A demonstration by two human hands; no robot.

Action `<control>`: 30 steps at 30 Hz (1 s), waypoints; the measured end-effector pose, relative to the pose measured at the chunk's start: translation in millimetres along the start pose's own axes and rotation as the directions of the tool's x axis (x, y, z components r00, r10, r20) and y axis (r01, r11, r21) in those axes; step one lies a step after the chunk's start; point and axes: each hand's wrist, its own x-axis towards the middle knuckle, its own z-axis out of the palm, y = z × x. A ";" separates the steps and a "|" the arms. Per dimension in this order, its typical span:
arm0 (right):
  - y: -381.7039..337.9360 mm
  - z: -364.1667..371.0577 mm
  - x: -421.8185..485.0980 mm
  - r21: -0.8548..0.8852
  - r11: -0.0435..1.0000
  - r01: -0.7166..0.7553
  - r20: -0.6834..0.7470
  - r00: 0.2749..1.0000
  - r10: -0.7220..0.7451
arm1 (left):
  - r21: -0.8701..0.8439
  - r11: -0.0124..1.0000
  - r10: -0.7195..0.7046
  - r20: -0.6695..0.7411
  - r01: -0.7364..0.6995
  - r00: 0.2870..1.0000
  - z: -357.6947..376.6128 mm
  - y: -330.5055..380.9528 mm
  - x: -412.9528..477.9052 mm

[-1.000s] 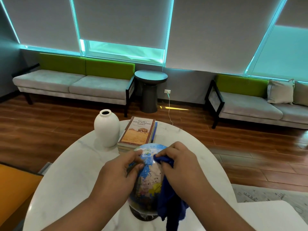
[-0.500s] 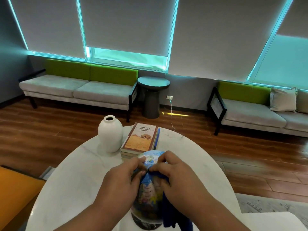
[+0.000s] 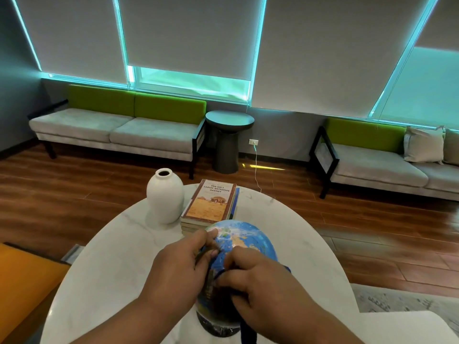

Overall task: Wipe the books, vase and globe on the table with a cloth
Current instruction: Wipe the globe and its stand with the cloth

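A blue globe (image 3: 244, 238) on a dark base stands at the near middle of the white marble table (image 3: 119, 259). My left hand (image 3: 178, 266) holds the globe's left side, fingers curled over its top. My right hand (image 3: 258, 281) grips a dark blue cloth (image 3: 247, 336) against the globe's near side; most of the cloth is hidden under the hand, with a strip hanging below. Behind the globe lies a stack of books (image 3: 211, 203), and a white vase (image 3: 165, 196) stands upright to their left.
An orange seat (image 3: 22, 281) sits at the lower left beside the table. Across the wooden floor stand two grey and green sofas (image 3: 119, 125) and a dark round side table (image 3: 229, 140) under the windows. A white surface (image 3: 402, 326) is at the lower right.
My right hand has slid the cloth down from the globe's top toward its near side, uncovering the upper part. My left hand stays on the left side. The view has tilted down a little.
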 end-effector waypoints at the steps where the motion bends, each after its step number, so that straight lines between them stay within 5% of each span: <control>1: 10.0 2.2 -4.4 0.110 0.992 -0.066 0.005 0.998 0.066 | -0.006 1.000 -0.007 0.001 0.007 1.000 0.0 -0.6 0.3; 3: 26.9 4.5 -9.6 0.411 0.891 -0.193 -0.168 0.945 0.282 | -0.015 1.000 -0.025 0.005 0.025 1.000 -0.6 -0.2 1.2; 5: 49.6 16.3 -12.3 0.707 0.662 -0.250 -0.279 0.761 0.586 | -0.008 0.999 -0.032 0.004 0.032 0.999 -0.9 -0.2 2.2; 8: 73.5 39.2 -14.2 0.946 0.187 -0.265 -0.023 0.520 0.854 | -0.019 0.999 -0.034 0.010 0.035 0.999 0.0 0.7 0.9; 11: 81.5 49.8 -18.5 0.947 -0.097 -0.305 0.224 0.415 0.882 | -0.052 0.998 -0.018 0.003 0.018 1.000 0.1 0.8 -2.4; 13: 80.4 53.0 -18.9 0.925 -0.060 -0.375 0.214 0.384 0.898 | -0.054 0.998 0.017 -0.038 -0.019 0.999 0.0 2.0 -3.4; 15: 67.1 43.5 -14.5 0.847 0.241 -0.474 -0.018 0.427 0.904 | -0.067 0.998 0.013 -0.082 -0.019 0.997 -0.9 3.9 -2.7; 18: 33.1 24.9 -10.1 0.637 0.652 -0.412 -0.300 0.647 0.701 | -0.052 0.999 -0.012 -0.095 0.007 0.995 0.2 6.9 1.1; 20: 14.8 20.0 -8.5 0.521 0.774 -0.360 -0.239 0.809 0.537 | -0.023 1.000 -0.006 -0.100 0.003 0.995 2.5 8.4 2.1; 22: 10.9 21.3 -8.0 0.449 0.833 -0.324 -0.244 0.852 0.463 | -0.007 1.000 0.000 -0.109 -0.001 0.994 4.5 9.1 2.3; 24: 19.8 24.0 -10.1 0.528 0.803 -0.277 -0.391 0.760 0.520 | -0.006 1.000 0.003 -0.099 -0.004 0.995 6.3 9.8 3.1; 26: 37.6 30.6 -12.7 0.661 0.670 -0.338 -0.402 0.594 0.696 | -0.011 1.000 0.012 -0.083 -0.013 0.996 6.5 9.5 3.1; 28: 58.7 42.3 -14.4 0.811 0.426 -0.401 -0.241 0.434 0.868 | -0.012 0.999 0.032 -0.072 -0.033 0.997 5.6 8.8 3.1; 30: 71.9 49.1 -15.1 0.881 0.163 -0.443 0.013 0.369 0.930 | -0.005 0.999 0.045 -0.055 -0.046 0.997 4.5 8.3 2.9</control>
